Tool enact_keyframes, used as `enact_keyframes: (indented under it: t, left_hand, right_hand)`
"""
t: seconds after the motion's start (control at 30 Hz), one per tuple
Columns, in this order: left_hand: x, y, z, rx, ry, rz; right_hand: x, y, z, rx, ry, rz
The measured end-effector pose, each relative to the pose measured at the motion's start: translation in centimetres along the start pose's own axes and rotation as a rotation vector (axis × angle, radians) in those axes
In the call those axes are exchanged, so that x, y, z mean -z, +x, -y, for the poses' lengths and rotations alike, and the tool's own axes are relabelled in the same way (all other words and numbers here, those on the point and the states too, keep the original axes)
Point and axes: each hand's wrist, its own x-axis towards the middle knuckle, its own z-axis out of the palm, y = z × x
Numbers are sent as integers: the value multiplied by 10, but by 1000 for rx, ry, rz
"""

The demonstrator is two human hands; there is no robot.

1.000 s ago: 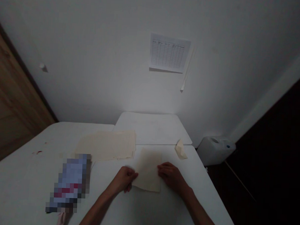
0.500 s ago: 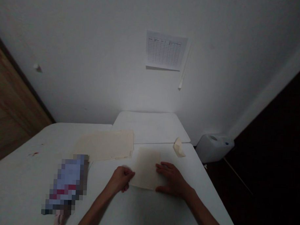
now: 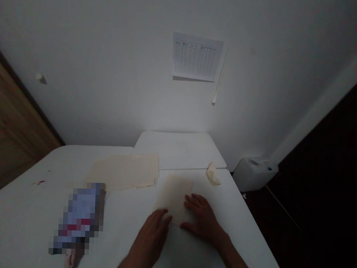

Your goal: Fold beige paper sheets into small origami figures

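Observation:
A cream folded sheet of paper (image 3: 174, 194) lies on the white table (image 3: 32, 207) in front of me. My left hand (image 3: 153, 236) lies flat with fingers stretched out, its fingertips on the sheet's near left corner. My right hand (image 3: 201, 221) rests open with fingers spread on the sheet's right near part. Neither hand holds anything.
A stack of cream sheets (image 3: 126, 172) lies behind to the left. A small folded paper piece (image 3: 213, 174) sits near the table's right edge. A pixelated object (image 3: 78, 218) lies at left. A second white table (image 3: 179, 149) stands behind, and a white container (image 3: 255, 172) on the floor at right.
My left hand has opened from a fist at the sheet's left edge and now lies flat at its near corner. The sheet has turned slightly. My right hand stays flat on it.

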Motion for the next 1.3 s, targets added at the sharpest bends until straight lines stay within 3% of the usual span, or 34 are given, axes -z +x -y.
enact_keyframes:
  t: [0.2, 0.4, 0.63, 0.77, 0.93, 1.17, 1.3]
  left_hand:
    - [11, 2, -18, -131, 104, 192]
    - [7, 2, -21, -122, 99, 177]
    - [-22, 18, -11, 147, 108, -9]
    - [-31, 15, 0, 260, 213, -120]
    - [-31, 8, 4, 367, 281, -59]
    - [-32, 10, -2, 391, 326, -17]
    - [-30, 12, -4, 415, 353, 22]
  right_hand:
    - [8, 0, 7, 16, -38, 7]
    - [9, 0, 11, 22, -74, -23]
    - [0, 0, 21, -11, -113, -87]
    - [-4, -1, 26, -42, -126, -105]
    - [-6, -1, 27, -44, -123, -123]
    - [-7, -1, 26, -49, -113, -146]
    - [-5, -5, 27, 42, -93, -115]
